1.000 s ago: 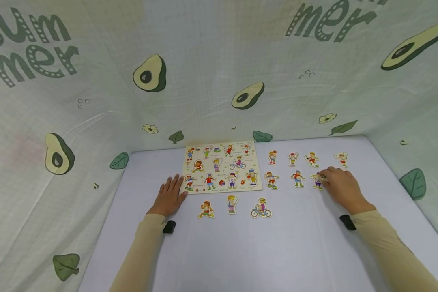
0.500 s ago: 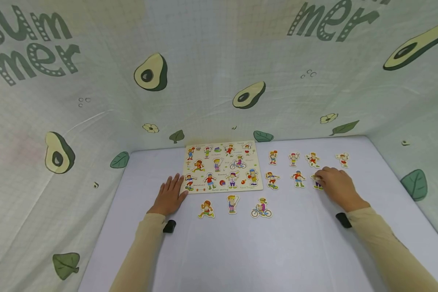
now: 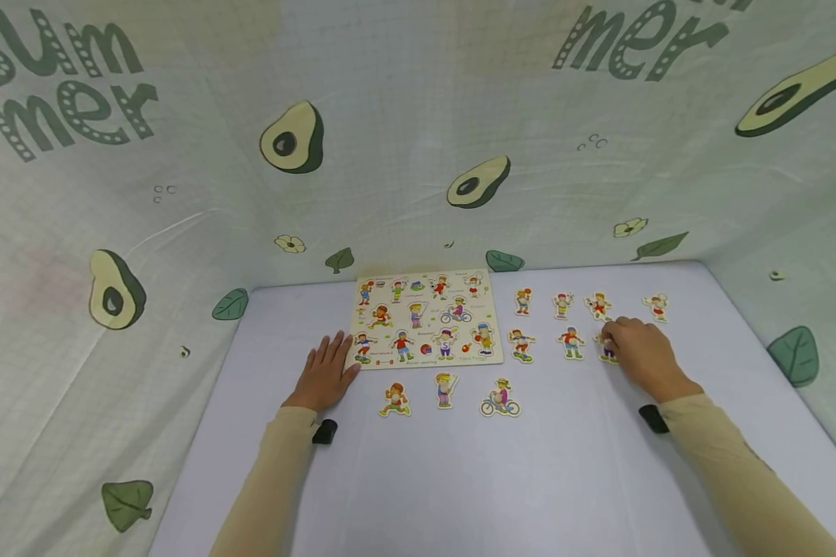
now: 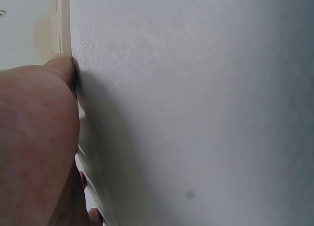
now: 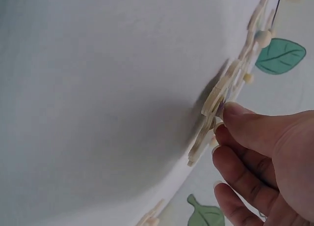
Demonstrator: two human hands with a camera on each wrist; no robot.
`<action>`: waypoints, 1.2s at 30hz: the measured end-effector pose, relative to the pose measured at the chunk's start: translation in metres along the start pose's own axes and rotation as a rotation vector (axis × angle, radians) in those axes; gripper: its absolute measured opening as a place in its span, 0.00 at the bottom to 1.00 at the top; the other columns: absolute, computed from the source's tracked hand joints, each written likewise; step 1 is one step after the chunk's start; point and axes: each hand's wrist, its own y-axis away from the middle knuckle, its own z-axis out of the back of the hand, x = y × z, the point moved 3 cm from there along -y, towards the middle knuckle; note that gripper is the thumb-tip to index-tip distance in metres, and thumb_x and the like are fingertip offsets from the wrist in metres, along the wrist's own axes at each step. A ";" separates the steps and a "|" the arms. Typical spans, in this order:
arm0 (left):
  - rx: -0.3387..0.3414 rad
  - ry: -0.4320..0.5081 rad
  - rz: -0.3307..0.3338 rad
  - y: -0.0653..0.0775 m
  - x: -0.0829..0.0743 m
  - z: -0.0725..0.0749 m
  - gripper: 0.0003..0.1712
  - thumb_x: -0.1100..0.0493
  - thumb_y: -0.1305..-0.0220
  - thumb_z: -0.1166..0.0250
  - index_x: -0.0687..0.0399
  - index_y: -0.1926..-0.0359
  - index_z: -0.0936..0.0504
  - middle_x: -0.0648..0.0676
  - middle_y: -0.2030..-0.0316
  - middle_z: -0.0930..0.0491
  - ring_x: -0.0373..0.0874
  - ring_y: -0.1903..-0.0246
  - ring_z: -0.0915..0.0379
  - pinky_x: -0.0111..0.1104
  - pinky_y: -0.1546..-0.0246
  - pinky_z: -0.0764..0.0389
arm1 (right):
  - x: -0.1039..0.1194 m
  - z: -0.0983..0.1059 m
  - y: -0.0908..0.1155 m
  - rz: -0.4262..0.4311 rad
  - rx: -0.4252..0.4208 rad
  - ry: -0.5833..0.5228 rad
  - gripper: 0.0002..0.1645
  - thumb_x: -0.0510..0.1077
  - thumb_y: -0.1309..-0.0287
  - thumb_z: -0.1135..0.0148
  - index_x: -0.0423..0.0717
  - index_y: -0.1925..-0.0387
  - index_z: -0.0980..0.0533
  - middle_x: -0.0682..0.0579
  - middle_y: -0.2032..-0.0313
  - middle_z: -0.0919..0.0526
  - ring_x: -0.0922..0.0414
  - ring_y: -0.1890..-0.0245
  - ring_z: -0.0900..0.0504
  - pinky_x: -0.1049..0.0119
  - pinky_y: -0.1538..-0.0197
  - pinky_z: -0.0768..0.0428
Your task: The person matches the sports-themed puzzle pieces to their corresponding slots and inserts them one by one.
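In the head view my left hand (image 3: 323,373) lies flat with fingers spread, thumb and fingertips at the left edge of the wooden puzzle board (image 3: 425,319). The left wrist view shows that thumb (image 4: 61,68) right against the board's edge. Off to the right, my right hand (image 3: 646,357) pinches a purple-and-white figure puzzle piece (image 3: 607,352) by its knob; the fingers partly cover it. Seen edge-on in the right wrist view, this wooden puzzle piece (image 5: 200,137) is between thumb and forefinger, close over the table.
Around the right hand lie a soccer piece (image 3: 598,305), a tennis piece (image 3: 658,307) and a roller-skating piece (image 3: 571,343). Below the board are a runner piece (image 3: 395,400), a baseball piece (image 3: 445,391) and a cyclist piece (image 3: 500,398). A printed cloth (image 3: 390,155) backs the table.
My right hand has shifted slightly left over the purple-and-white piece, covering more of it with its fingers. The left hand stays at the board, and the other pieces keep their places.
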 end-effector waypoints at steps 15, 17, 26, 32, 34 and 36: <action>-0.003 0.001 -0.019 -0.003 0.004 -0.001 0.41 0.45 0.16 0.49 0.59 0.15 0.52 0.65 0.16 0.58 0.66 0.17 0.68 0.61 0.19 0.61 | 0.038 0.024 -0.010 0.098 -0.147 -0.057 0.06 0.30 0.38 0.28 0.33 0.59 0.16 0.40 0.63 0.14 0.39 0.60 0.15 0.41 0.59 0.19; -0.003 0.005 -0.017 -0.003 0.004 -0.001 0.41 0.45 0.16 0.49 0.59 0.15 0.52 0.65 0.16 0.58 0.66 0.17 0.68 0.61 0.19 0.61 | 0.044 0.024 -0.014 0.103 -0.145 -0.066 0.07 0.29 0.39 0.28 0.33 0.59 0.16 0.40 0.62 0.13 0.39 0.59 0.15 0.40 0.57 0.19; 0.003 -0.001 -0.014 -0.003 0.004 -0.002 0.42 0.45 0.16 0.49 0.59 0.15 0.53 0.64 0.15 0.58 0.66 0.17 0.68 0.61 0.19 0.62 | 0.076 0.019 -0.033 0.121 -0.118 -0.059 0.07 0.31 0.37 0.28 0.33 0.57 0.16 0.41 0.62 0.14 0.42 0.59 0.14 0.44 0.53 0.16; 0.004 -0.001 -0.018 -0.003 0.003 -0.002 0.41 0.46 0.16 0.48 0.60 0.15 0.51 0.65 0.16 0.57 0.67 0.17 0.66 0.62 0.19 0.61 | 0.097 0.012 -0.045 0.154 -0.119 -0.073 0.07 0.31 0.37 0.28 0.35 0.57 0.16 0.43 0.62 0.14 0.45 0.59 0.15 0.47 0.54 0.16; 0.004 0.001 -0.019 -0.003 0.002 -0.002 0.41 0.46 0.16 0.48 0.60 0.15 0.52 0.65 0.16 0.57 0.67 0.17 0.67 0.62 0.19 0.61 | 0.103 0.008 -0.049 0.158 -0.113 -0.082 0.07 0.31 0.37 0.28 0.36 0.57 0.16 0.44 0.63 0.14 0.45 0.59 0.15 0.47 0.53 0.16; -0.001 0.002 -0.021 -0.003 0.003 -0.002 0.41 0.46 0.16 0.49 0.60 0.15 0.51 0.65 0.16 0.57 0.67 0.17 0.66 0.62 0.19 0.61 | 0.110 0.006 -0.053 0.160 -0.104 -0.098 0.08 0.31 0.37 0.27 0.36 0.57 0.16 0.45 0.63 0.15 0.46 0.60 0.15 0.49 0.53 0.16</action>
